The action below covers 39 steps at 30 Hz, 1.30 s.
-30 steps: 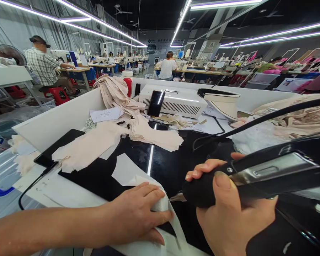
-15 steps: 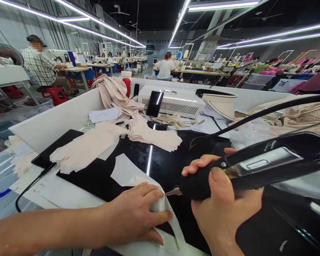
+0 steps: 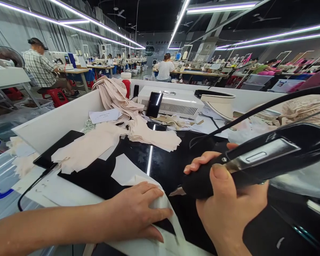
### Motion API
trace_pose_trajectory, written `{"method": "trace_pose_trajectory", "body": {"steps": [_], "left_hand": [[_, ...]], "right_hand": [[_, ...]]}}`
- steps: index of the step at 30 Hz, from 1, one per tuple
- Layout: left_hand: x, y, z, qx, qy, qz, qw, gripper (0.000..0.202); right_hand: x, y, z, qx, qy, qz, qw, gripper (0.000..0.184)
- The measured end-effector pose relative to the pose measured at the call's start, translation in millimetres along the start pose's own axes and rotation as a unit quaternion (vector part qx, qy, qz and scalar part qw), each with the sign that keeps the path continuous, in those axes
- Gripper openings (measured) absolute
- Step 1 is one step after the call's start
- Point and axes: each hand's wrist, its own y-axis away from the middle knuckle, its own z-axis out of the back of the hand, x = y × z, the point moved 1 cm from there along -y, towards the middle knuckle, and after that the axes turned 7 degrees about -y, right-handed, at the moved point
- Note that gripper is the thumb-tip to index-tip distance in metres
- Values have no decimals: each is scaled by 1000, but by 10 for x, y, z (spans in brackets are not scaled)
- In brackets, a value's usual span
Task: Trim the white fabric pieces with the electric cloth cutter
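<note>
My right hand [image 3: 226,206] is wrapped around the black handle of a corded cutting tool [image 3: 256,161], whose metal tip [image 3: 176,192] points left just above the glossy black work surface [image 3: 160,167]. My left hand [image 3: 134,213] lies with fingers stretched flat on a piece of white fabric [image 3: 154,199], pressing it down next to the tool's tip. The tool's black cable [image 3: 256,112] arcs away to the upper right.
Stacks of beige fabric pieces [image 3: 117,133] lie behind, with a paper slip [image 3: 104,115], a phone [image 3: 154,103] leaning on a white box unit [image 3: 176,101], and a white iron-like device [image 3: 218,101]. A dark tablet [image 3: 57,147] rests at the left. Other workers sit at distant tables.
The tool and my right hand shifted slightly, the tip staying near the fabric edge. My left hand stays pressed on the white fabric.
</note>
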Motion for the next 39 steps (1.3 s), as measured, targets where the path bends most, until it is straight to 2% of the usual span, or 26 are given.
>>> {"method": "trace_pose_trajectory", "body": {"steps": [4,7,10,12,17,21,26,33,39], "left_hand": [[181,-18,85,40,67,18,997,44],[366,-64,164,88,96,20,991,53],[494,-135,214,102,72,-3,992,47],[526,-186,202,93,24,-11,995,38],[471,-313,53,99,-96,12,990,10],[363,-418,-28,116,-149,37,981,25],[263,-460,-9,134,-176,78,972,26],[244,-457,58,171,-199,78,962,27],[219,-434,81,147,-182,83,969,23]], "right_hand": [[155,-101,24,36,56,19,998,64],[249,-176,93,49,153,23,987,63],[305,-220,167,42,240,28,970,63],[323,-217,184,21,227,33,973,61],[336,-112,138,-15,123,7,992,61],[343,-17,185,-28,91,-4,995,63],[310,29,292,-11,74,12,997,60],[235,71,313,-3,48,17,999,56],[233,99,271,3,37,13,999,56]]}}
